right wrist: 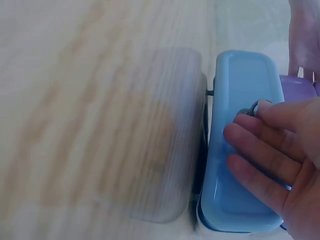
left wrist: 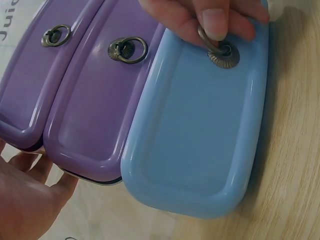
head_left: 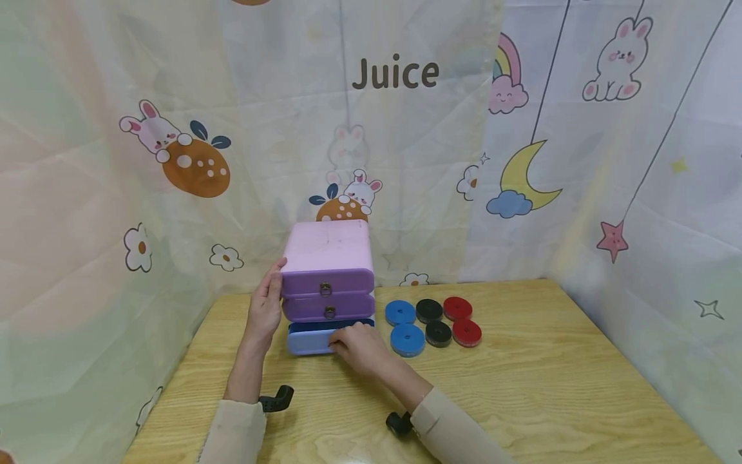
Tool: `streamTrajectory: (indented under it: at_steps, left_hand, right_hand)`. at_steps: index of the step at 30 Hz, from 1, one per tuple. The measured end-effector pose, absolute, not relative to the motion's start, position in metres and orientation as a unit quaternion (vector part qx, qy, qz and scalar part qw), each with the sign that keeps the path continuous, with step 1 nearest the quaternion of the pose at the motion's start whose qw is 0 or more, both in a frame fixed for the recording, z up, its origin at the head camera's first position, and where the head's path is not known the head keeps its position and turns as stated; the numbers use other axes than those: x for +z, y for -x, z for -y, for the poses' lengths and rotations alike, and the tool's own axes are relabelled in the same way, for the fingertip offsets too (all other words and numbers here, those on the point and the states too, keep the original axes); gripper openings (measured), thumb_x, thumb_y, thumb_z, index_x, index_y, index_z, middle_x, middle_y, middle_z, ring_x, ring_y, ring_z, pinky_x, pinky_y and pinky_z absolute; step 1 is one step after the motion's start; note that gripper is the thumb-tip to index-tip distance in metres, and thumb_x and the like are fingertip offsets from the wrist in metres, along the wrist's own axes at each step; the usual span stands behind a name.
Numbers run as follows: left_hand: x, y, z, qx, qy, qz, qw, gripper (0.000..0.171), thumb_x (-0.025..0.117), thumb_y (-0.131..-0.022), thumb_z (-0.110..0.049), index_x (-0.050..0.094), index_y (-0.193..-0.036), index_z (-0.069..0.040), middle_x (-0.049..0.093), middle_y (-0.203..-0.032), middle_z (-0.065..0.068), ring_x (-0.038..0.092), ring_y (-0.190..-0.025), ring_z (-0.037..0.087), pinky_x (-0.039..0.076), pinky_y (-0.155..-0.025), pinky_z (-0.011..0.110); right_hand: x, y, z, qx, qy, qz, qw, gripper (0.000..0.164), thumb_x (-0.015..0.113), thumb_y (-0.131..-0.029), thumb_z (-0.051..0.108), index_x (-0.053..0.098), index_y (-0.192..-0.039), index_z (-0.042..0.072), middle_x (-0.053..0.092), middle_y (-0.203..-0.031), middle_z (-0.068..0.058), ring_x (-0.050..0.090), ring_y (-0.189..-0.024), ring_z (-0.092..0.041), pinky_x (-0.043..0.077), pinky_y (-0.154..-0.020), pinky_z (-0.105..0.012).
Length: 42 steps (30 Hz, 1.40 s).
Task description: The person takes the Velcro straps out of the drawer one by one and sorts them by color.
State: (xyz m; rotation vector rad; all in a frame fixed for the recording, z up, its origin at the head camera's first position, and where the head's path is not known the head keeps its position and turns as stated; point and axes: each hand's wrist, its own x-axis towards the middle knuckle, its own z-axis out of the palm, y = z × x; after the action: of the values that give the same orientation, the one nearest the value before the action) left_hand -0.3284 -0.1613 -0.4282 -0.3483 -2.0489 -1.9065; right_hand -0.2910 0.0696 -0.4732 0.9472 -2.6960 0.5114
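A small drawer cabinet (head_left: 327, 245) with a pink top has two purple drawers (left wrist: 95, 95) above a light blue bottom drawer (left wrist: 192, 120). The blue drawer is pulled partway out, its dark interior visible in the head view. My right hand (head_left: 361, 348) pinches the metal ring pull (left wrist: 212, 42) on its front between thumb and finger. Against the cabinet's left side rests my left hand (head_left: 265, 310), its fingers extended along the wall. Both purple drawers are closed, with ring pulls hanging free.
To the cabinet's right, on the wooden table (head_left: 551, 374), lie two blue discs (head_left: 408, 339), two black discs (head_left: 429, 310) and two red discs (head_left: 466, 332) in two rows. A printed curtain (head_left: 278, 129) stands behind and at the sides.
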Motion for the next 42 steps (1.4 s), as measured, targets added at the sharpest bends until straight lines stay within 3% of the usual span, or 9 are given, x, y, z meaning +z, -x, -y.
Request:
streamTrajectory:
  at_steps: [11,42]
  left_hand:
    - [-0.427,0.329,0.157,-0.671,0.132,0.711,0.164,0.051,0.039,-0.112,-0.046,0.045,-0.159,-0.025,0.038,-0.167,-0.007,0.036,-0.153,0.016,0.029,-0.128,0.047]
    - [-0.426,0.329,0.15,-0.669,0.137,0.711,0.169,0.05,0.037,-0.113,-0.044,0.046,-0.158,-0.026,0.037,-0.168,-0.006,0.035,-0.154,0.019,0.028,-0.128,0.047]
  right_hand:
    - [-0.475,0.3,-0.073,0.182,-0.314,0.923,0.128,0.012,0.073,-0.099,0.024,0.084,-0.105,0.023,0.08,-0.099,0.011,0.074,-0.089,-0.007,0.06,-0.076,-0.024]
    - [-0.479,0.313,-0.073,0.205,-0.299,0.922,0.136,0.014,0.072,-0.099,0.016,0.084,-0.106,0.017,0.081,-0.101,0.004,0.076,-0.091,-0.013,0.061,-0.076,-0.025]
